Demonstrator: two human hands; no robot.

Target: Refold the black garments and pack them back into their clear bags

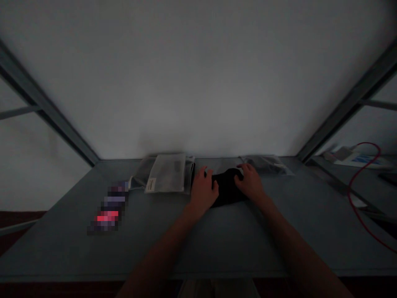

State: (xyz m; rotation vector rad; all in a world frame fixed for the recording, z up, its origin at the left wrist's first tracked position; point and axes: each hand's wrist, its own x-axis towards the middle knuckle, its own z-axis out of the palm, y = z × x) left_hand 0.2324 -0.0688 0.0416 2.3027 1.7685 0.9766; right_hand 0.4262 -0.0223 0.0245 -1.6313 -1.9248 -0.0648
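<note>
A dark, folded piece of black cloth (228,188) lies on the grey table; its exact kind is too dark to make out. My left hand (204,188) rests at the cloth's left side with thumb and fingers apart. On the right edge of the cloth, my right hand (249,180) has its thumb over the fabric and its index finger stretched toward the far side. Neither hand lifts the cloth. Just left of my left hand lie frosted plastic bags (169,173) with a small label at a corner.
Behind my right hand lies another clear plastic bag (266,164). A blurred-out phone-like item (108,209) is on the table's left. Metal frame posts (338,111) rise at both sides before a white wall. A red cable (350,186) hangs at the right by a neighbouring table.
</note>
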